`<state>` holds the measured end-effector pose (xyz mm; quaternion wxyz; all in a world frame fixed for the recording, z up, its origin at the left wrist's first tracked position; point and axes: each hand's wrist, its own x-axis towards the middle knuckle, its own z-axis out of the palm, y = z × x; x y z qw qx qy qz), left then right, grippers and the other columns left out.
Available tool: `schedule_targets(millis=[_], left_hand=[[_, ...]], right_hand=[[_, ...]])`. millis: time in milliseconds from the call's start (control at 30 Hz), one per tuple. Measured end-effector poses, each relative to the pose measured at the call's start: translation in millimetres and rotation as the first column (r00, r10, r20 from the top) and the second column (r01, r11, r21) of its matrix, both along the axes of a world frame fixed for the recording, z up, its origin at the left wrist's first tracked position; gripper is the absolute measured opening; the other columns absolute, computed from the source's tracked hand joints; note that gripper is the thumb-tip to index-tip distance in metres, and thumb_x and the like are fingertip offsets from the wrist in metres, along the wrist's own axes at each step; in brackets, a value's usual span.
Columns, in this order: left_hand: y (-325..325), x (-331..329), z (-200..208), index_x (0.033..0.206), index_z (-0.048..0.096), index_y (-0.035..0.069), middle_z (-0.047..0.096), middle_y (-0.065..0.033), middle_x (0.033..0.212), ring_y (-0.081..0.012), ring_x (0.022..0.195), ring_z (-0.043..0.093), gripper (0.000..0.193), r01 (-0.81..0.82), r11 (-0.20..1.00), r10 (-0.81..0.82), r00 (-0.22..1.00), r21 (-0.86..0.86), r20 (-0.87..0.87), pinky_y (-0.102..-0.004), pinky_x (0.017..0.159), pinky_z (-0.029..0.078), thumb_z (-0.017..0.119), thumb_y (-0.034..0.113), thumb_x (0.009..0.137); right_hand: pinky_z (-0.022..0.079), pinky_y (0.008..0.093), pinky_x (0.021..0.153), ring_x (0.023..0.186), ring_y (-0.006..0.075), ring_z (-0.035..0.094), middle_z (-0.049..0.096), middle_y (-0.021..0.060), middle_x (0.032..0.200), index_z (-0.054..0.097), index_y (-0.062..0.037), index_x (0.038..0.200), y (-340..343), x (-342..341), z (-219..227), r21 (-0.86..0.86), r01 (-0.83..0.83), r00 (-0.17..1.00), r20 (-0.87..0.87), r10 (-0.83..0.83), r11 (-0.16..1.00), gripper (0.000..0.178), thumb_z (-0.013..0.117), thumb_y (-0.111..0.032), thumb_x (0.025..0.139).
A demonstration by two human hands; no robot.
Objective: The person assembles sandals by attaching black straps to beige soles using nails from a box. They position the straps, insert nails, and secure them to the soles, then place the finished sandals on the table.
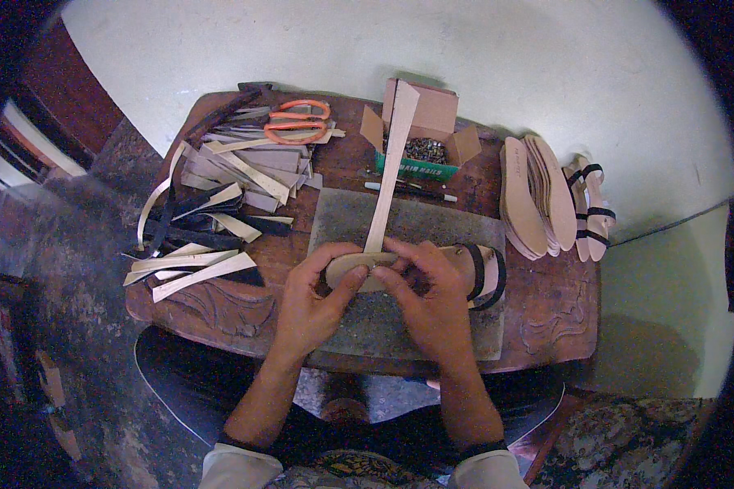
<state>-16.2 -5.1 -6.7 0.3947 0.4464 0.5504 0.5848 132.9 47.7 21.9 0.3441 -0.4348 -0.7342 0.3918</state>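
Observation:
Both hands grip a tan sandal sole above a dark grey mat. Its right end carries black straps. My left hand is closed round the sole's rounded left end, thumb on top. My right hand pinches the same part from the other side, its thumb near the left one. Between the hands a long beige strap rises from the sole's edge and widens toward its far end. Fingers hide where strap and sole meet.
On the carved wooden table lie the grey mat, a pen and an opened box of small nails. Strips and orange-handled scissors are at left. Stacked insoles and strapped sandals stand at right.

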Motion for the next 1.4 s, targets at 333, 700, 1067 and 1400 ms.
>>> schedule_targets(millis=[333,700,1067,1400], left_hand=[[0.6,0.3,-5.5,0.105,0.063,0.002,0.066,-0.0061,0.092,-0.0114,0.085,0.06,0.022,-0.032,0.999,0.032,0.999,0.002,0.014,-0.0261,0.074,0.048,0.067,0.011,0.086],[0.9,0.3,-3.3,0.104,0.063,0.001,0.067,-0.0071,0.093,-0.0132,0.086,0.061,0.021,-0.057,0.998,0.057,0.997,-0.011,-0.054,-0.0269,0.075,0.048,0.067,0.009,0.085],[1.3,1.2,-8.4,0.105,0.063,0.001,0.067,-0.0082,0.094,-0.0134,0.088,0.061,0.022,-0.064,0.998,0.064,0.997,0.002,-0.039,-0.0268,0.078,0.048,0.067,0.009,0.085],[1.1,1.5,-6.3,0.105,0.063,0.001,0.067,-0.0077,0.094,-0.0134,0.088,0.061,0.021,-0.056,0.998,0.056,0.997,0.003,-0.048,-0.0272,0.078,0.048,0.066,0.01,0.086]], right_hand=[[0.051,0.025,0.066,0.075,0.0141,0.06,0.059,0.0058,0.085,0.062,-0.0031,0.107,4.3,1.2,-4.1,-0.107,-0.029,0.999,-0.035,0.026,0.994,0.029,0.071,-0.006,0.079],[0.052,0.024,0.069,0.077,0.0119,0.063,0.061,0.0049,0.083,0.063,0.0002,0.104,8.5,-1.5,-4.7,-0.093,-0.026,0.999,-0.035,0.022,0.995,0.027,0.071,-0.003,0.078],[0.052,0.03,0.073,0.079,0.0192,0.066,0.067,0.0116,0.088,0.063,0.0002,0.099,12.0,-0.9,-3.0,-0.234,-0.036,0.996,-0.083,0.017,0.972,0.024,0.071,-0.011,0.079],[0.052,0.0305,0.07,0.076,0.0179,0.066,0.068,0.0109,0.086,0.063,0.0002,0.094,14.4,-3.7,-6.7,-0.221,-0.032,0.995,-0.102,0.009,0.975,0.02,0.071,-0.011,0.079]])
